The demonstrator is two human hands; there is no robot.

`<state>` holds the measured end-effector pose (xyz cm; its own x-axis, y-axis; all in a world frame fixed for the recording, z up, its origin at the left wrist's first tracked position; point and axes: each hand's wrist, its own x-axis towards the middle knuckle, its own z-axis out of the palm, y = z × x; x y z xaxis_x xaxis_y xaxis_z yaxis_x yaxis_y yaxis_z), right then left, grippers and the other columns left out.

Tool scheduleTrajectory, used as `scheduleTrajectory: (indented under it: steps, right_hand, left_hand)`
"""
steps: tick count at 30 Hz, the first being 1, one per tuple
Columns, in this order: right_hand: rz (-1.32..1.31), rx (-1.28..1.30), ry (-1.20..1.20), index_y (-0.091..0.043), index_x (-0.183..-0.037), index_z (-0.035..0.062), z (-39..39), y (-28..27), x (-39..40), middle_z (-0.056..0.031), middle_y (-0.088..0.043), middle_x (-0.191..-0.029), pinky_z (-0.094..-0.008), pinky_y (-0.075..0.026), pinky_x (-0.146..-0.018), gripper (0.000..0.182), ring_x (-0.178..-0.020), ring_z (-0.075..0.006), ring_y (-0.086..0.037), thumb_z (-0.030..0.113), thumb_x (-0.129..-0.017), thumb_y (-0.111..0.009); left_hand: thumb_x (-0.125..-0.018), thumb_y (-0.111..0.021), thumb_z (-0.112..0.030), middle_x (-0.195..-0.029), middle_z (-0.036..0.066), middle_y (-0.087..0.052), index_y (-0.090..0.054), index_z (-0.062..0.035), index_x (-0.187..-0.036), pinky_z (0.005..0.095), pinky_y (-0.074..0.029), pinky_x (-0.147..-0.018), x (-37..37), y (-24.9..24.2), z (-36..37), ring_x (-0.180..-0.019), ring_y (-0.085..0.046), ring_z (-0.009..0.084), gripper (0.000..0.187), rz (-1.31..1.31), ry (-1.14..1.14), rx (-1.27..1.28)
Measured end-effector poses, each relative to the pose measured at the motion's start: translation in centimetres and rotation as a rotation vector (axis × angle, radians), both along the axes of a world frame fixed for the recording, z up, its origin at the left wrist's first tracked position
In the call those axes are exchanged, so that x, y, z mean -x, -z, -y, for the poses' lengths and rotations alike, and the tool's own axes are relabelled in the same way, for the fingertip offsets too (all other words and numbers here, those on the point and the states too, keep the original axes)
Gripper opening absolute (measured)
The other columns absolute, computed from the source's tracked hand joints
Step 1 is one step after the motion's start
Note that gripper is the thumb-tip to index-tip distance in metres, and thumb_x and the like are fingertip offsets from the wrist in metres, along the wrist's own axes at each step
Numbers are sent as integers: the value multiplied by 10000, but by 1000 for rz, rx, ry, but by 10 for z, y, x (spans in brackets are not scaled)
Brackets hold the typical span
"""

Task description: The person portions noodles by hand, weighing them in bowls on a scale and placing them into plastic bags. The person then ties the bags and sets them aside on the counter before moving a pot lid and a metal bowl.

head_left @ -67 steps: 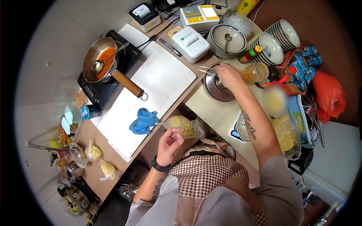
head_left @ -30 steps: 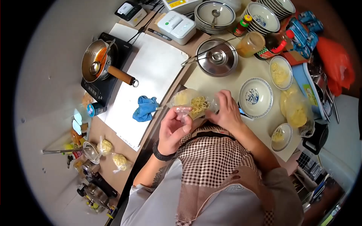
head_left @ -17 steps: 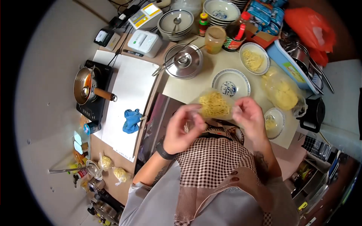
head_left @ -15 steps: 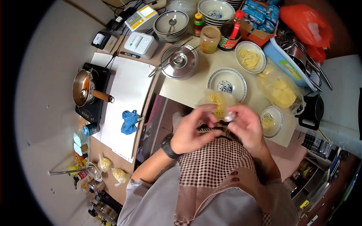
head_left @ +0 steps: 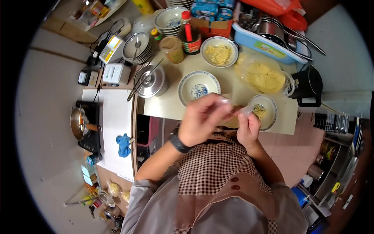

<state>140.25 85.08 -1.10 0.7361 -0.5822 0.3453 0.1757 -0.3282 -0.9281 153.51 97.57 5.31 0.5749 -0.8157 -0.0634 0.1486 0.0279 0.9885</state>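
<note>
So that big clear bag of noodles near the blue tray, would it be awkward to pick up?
Probably floppy: the bag of noodles is thin clear plastic slumped flat on the table. It likely sags around its loose contents and seems light for its bulk.

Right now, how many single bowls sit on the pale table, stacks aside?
3: empty blue-patterned bowl mid-table, noodle bowl behind it, small bowl by the right hand. Others may be hidden.

Bare tabletop (head_left: 163, 111) left of empty bowl (head_left: 198, 86); pot lid (head_left: 150, 82), jar (head_left: 172, 49) crowd beyond.
</note>
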Motion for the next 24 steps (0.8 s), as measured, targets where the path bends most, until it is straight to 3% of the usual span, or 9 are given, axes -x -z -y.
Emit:
scheduleTrajectory:
  steps: [1,3,7,10,13,15,18,22,24]
  right_hand:
    - [-82,-151,-13,-649,-1042,0,6,4,1,-115,-675,-820,-279,-504,-663,168,-727,-167,-641,60,-993,-500]
    - [-241,-462,-39,-637,-1090,3,14,21,9,-118,-676,-821,-284,-509,-669,191,-725,-161,-637,48,-999,-476]
    - [-142,95,-118,-604,-1183,15,14,-12,0,-155,-674,-833,-392,-526,-735,301,-797,-325,-681,23,-884,-572]
    - [-70,199,-308,-621,-1104,4,25,-5,9,-168,-682,-865,-431,-510,-747,230,-860,-340,-680,64,-885,-588]
    - [-362,-55,-447,-619,-1042,-16,45,3,29,-158,-671,-858,-399,-498,-741,194,-864,-289,-672,132,-943,-542]
    - [-286,-468,-427,-624,-1037,-6,46,-6,32,-61,-624,-788,-349,-465,-686,316,-739,-163,-569,246,-1035,-433]
    - [-399,-752,-527,-656,-1083,36,66,14,42,-13,-651,-844,-254,-449,-654,306,-754,-94,-583,270,-1030,-466]
    - [-350,-857,-530,-705,-994,12,92,-36,42,-36,-687,-817,-262,-494,-684,196,-762,-102,-633,165,-967,-586]
    - [-246,-481,-682,-706,-1022,12,106,-33,42,-47,-697,-857,-290,-507,-716,172,-777,-125,-640,133,-930,-626]
  left_hand:
    - [-914,-690,-81,-881,43,-670,-641,-3,-994,256,-527,-717,-4,-7,-1,-816,-651,115,122,-107,-7,-30]
    - [-882,-709,-82,-848,98,-665,-655,-8,-904,294,-523,-657,-14,-26,1,-731,-654,194,94,589,168,-145]
    - [-750,-725,-88,-1049,97,-631,-656,-58,-890,386,-508,-750,1,-40,29,-937,-612,282,159,1229,368,-89]
    - [-770,-722,-82,-1107,98,-619,-674,-60,-960,399,-509,-788,11,-30,48,-953,-609,303,197,1146,408,38]
    - [-797,-722,-28,-1156,124,-624,-699,-42,-1012,401,-510,-852,12,-19,48,-1019,-617,318,216,938,379,-29]
    - [-778,-731,30,-943,107,-688,-711,-39,-1012,356,-532,-758,12,-1,43,-848,-660,272,245,778,340,-111]
    - [-756,-770,-6,-892,96,-693,-713,-29,-991,335,-524,-731,20,10,38,-798,-653,249,243,895,256,-8]
    - [-703,-805,-86,-1014,135,-671,-668,-1,-1123,384,-516,-809,41,10,56,-914,-637,316,450,847,100,46]
    - [-676,-758,-34,-1109,161,-657,-623,7,-1193,404,-497,-910,46,20,69,-1032,-620,359,536,695,165,5]
